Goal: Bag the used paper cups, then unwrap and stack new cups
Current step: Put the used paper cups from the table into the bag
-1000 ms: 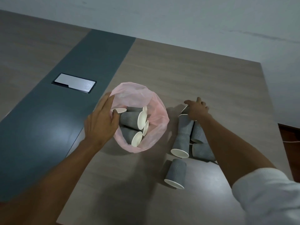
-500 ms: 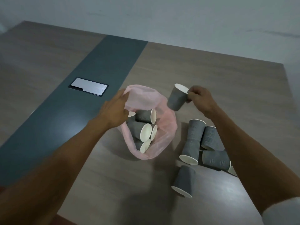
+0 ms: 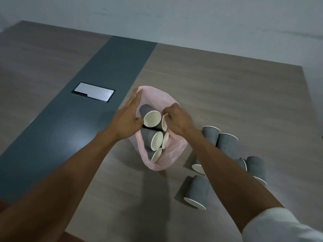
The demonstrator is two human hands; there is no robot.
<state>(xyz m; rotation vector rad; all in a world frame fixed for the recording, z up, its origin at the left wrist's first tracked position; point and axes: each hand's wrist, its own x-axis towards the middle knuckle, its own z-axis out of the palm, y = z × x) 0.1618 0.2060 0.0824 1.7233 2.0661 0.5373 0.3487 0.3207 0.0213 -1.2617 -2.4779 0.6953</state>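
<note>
A pink plastic bag [image 3: 172, 154] lies open on the wooden table, with several grey ribbed paper cups [image 3: 151, 139] inside, white interiors facing me. My left hand [image 3: 128, 122] pinches the bag's left rim and holds the mouth open. My right hand [image 3: 178, 119] is down in the mouth, fingers curled on the rim of a cup [image 3: 164, 123] beside the topmost cup [image 3: 152, 117]. Several more grey cups lie loose to the right: a tipped cluster [image 3: 227, 144] and one on its side nearer me [image 3: 198, 191].
A dark grey strip [image 3: 90, 109] runs down the table to the left of the bag, with a metal cable hatch [image 3: 93, 91] set in it. The table's far edge meets a pale wall [image 3: 192, 23]. The right edge [image 3: 309, 102] lies beyond the loose cups.
My right hand took a cup from the far side of the loose pile, carried it left and lowered it into the bag. My left hand stayed on the bag's rim.
</note>
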